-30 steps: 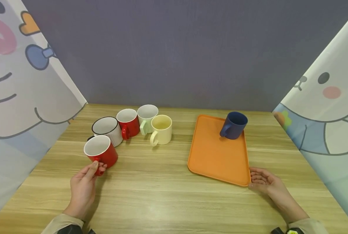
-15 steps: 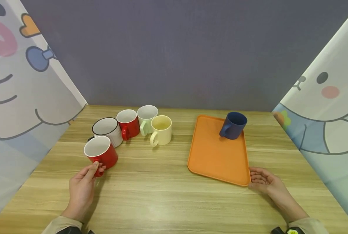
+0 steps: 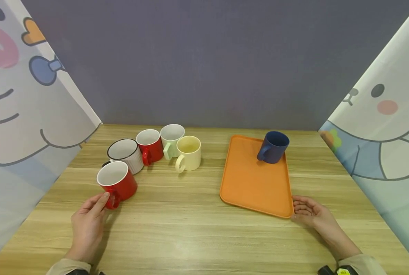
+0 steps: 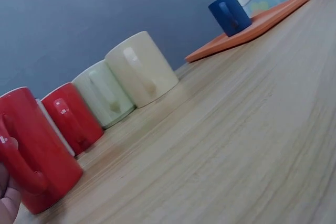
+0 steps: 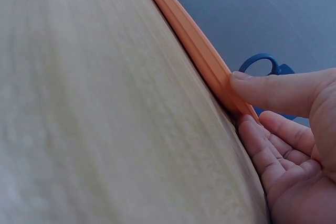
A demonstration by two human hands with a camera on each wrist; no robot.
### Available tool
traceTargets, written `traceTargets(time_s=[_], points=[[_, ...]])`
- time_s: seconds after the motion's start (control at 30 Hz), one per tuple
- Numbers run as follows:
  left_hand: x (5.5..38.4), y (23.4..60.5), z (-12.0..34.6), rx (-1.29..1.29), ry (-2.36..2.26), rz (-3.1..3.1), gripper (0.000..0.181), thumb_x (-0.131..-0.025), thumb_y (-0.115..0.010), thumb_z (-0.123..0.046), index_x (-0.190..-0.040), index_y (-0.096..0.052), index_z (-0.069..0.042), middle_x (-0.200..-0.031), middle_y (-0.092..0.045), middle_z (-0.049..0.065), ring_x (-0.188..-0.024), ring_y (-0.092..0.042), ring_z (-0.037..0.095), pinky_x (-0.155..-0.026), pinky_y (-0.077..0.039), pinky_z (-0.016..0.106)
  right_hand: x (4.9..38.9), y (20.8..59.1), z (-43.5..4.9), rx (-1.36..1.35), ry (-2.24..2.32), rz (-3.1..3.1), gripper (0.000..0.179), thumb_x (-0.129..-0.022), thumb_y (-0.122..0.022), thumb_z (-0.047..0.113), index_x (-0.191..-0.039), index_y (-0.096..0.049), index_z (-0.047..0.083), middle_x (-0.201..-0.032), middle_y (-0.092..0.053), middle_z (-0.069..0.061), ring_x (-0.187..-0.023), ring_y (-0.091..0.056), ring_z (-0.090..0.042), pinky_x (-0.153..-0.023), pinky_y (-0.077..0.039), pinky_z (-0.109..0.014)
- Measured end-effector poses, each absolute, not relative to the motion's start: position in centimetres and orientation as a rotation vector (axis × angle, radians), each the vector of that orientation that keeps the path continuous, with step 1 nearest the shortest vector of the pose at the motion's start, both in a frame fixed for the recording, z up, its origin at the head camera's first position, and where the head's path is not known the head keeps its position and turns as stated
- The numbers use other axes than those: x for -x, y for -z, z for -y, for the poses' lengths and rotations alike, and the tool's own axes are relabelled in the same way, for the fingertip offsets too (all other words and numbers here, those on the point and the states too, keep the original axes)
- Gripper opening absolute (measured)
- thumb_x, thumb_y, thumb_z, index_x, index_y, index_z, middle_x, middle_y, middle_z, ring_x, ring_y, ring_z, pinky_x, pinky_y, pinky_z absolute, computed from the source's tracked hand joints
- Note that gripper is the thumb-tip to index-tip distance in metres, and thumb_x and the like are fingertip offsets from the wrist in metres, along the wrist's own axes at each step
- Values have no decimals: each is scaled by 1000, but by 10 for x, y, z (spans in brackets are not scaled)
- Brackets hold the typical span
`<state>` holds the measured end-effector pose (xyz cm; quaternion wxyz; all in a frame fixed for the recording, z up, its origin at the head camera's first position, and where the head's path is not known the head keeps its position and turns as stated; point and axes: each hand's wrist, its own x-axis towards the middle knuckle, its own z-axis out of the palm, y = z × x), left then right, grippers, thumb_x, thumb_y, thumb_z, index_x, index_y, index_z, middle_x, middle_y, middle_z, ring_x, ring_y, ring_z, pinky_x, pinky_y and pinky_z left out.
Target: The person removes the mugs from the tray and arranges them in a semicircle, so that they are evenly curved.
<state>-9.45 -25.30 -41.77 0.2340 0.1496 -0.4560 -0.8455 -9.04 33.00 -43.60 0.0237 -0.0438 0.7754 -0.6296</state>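
A red mug [image 3: 120,187] with a white inside stands upright at the left front of the mug group, its handle toward me. My left hand [image 3: 89,219] is at that handle, thumb slid back to its outer edge; a fingertip still shows by the handle in the left wrist view, where the red mug [image 4: 42,156] hides part of the hand. My right hand [image 3: 311,214] pinches the near right corner of an orange tray [image 3: 256,187]; in the right wrist view the thumb lies on the tray rim [image 5: 197,43] with fingers below. A dark blue mug [image 3: 274,147] stands at the tray's far right.
Behind the red mug are a white mug with a black rim [image 3: 127,156], a second red mug [image 3: 151,147], a pale green mug [image 3: 171,143] and a cream-yellow mug [image 3: 190,154]. A grey wall [image 3: 204,68] backs the wooden table [image 3: 190,229]; printed cloths flank it.
My left hand has drawn back toward the lower left, its thumb slipping off the red mug's handle, which now shows more fully. The mug and my right hand have barely moved.
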Motion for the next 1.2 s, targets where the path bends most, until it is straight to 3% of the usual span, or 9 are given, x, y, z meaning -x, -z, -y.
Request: traceTargets(time_s=[0.3,0.83,1.2], points=[[94,407,262,-343,2317,1028,14,-89,-59,18,-84,-70,11,-78,-72,17,-70,-72,21,-68,-59,27,92,438,-331,168,1948,-2413,53,-84,-68,-14,-131,-45,-19,-109,-63,-2,-93,-62,-11,-80,-52,-19],[100,373,251,-136,2281,1001,11,-88,-58,22,-95,-66,21,-82,-71,23,-70,-72,26,-67,-60,31,91,438,-330,182,1977,-2387,51,-84,-68,-15,-131,-48,-17,-109,-63,-3,-93,-62,-11,-79,-53,-20],[109,362,221,7,2340,1163,17,-91,-54,20,-93,-70,13,-83,-72,17,-74,-71,23,-74,-59,30,91,439,-331,205,1987,-2391,50,-83,-67,-16,-130,-49,-16,-109,-63,-3,-94,-63,-11,-80,-53,-20]])
